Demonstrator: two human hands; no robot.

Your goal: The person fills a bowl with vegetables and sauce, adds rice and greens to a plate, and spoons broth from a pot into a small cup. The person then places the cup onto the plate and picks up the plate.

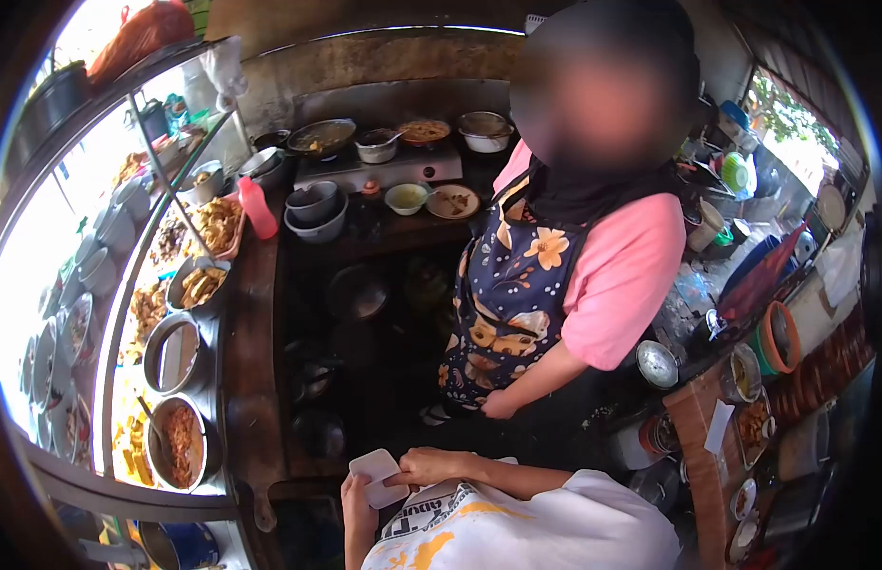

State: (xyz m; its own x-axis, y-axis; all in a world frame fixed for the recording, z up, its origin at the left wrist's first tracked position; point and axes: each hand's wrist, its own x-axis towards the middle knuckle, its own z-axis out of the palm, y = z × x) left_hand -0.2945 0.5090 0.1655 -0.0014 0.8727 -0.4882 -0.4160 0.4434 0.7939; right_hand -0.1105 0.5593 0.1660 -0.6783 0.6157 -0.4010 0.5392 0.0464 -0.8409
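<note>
A small white open case or folded card (376, 475) is held in front of the white printed shirt (555, 522) at the bottom centre. My left hand (359, 503) grips it along its left edge. From the right, my right hand (425, 467) reaches over it, with fingers bent and a fingertip touching its lower part. Whether anything lies inside the white thing is too small to tell.
A person in a pink top and flowered apron (517, 285) stands ahead. Food pots (182, 446) line the left counter. Behind are a stove (431, 169), pans and a pink bottle (258, 207). Dishes and an orange-rimmed bucket (776, 337) are at right.
</note>
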